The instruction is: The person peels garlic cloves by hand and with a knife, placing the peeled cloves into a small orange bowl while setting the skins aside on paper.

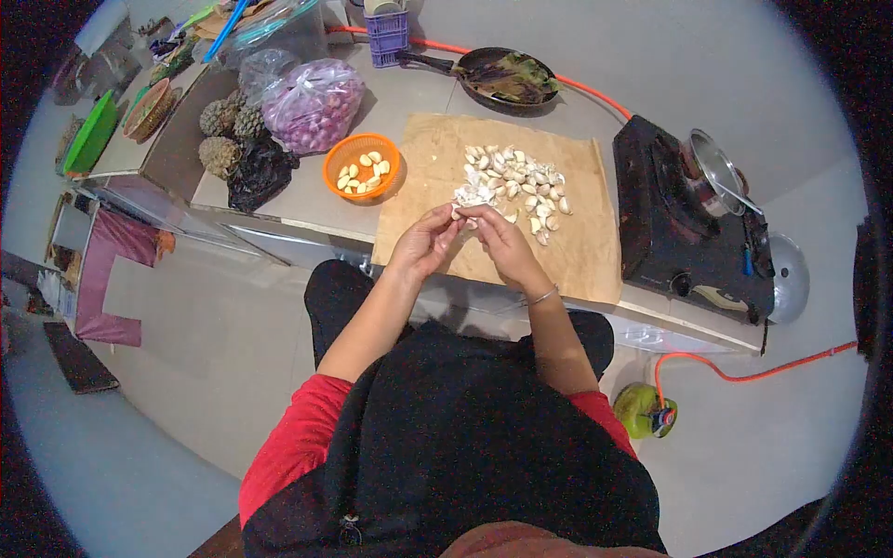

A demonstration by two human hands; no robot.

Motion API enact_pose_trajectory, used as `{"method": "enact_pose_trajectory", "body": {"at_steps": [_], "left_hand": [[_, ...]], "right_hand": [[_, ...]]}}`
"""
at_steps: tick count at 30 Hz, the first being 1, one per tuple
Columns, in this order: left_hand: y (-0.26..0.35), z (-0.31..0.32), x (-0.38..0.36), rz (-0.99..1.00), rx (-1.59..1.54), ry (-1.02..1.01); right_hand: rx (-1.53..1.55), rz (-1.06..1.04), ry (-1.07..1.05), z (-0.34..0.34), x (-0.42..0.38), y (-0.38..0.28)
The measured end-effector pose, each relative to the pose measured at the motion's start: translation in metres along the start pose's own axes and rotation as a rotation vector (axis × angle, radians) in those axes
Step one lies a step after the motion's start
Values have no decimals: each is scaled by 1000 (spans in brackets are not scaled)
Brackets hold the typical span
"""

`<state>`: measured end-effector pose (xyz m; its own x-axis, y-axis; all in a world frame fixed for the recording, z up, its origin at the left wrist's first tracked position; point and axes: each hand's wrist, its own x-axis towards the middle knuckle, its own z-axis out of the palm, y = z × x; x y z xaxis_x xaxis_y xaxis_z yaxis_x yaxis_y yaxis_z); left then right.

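My left hand [424, 244] and my right hand [505, 244] meet at the fingertips over the front part of a brown paper sheet [577, 256]. Between them is a small garlic clove [456, 213], pinched by both hands and partly covered by the fingers. Just beyond the fingers lies a little heap of papery white skins [473, 193]. Farther back and to the right, many unpeeled garlic cloves [513, 172] are spread on the paper. Left of the sheet stands an orange plastic basket [332, 179] with several peeled cloves inside.
A black two-burner stove [642, 214] with a metal pot [714, 172] stands at the right. Behind the paper is a frying pan [507, 79]. To the left are a bag of shallots [313, 105], pineapples [220, 156] and a black plastic bag [260, 175]. A green gas cylinder [635, 410] stands on the floor.
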<state>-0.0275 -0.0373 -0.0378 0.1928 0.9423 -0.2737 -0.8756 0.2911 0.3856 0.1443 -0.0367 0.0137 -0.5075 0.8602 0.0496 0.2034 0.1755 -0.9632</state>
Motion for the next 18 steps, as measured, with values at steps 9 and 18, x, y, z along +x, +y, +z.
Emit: {"method": "enact_pose_trajectory", "body": {"at_steps": [9,18], "left_hand": [[3,9,-6,-29,66,9],[1,8,-4,75,126,12]], "right_hand": [[-349,101,364,-2,9,8],[2,83,131,2,11,18]]}}
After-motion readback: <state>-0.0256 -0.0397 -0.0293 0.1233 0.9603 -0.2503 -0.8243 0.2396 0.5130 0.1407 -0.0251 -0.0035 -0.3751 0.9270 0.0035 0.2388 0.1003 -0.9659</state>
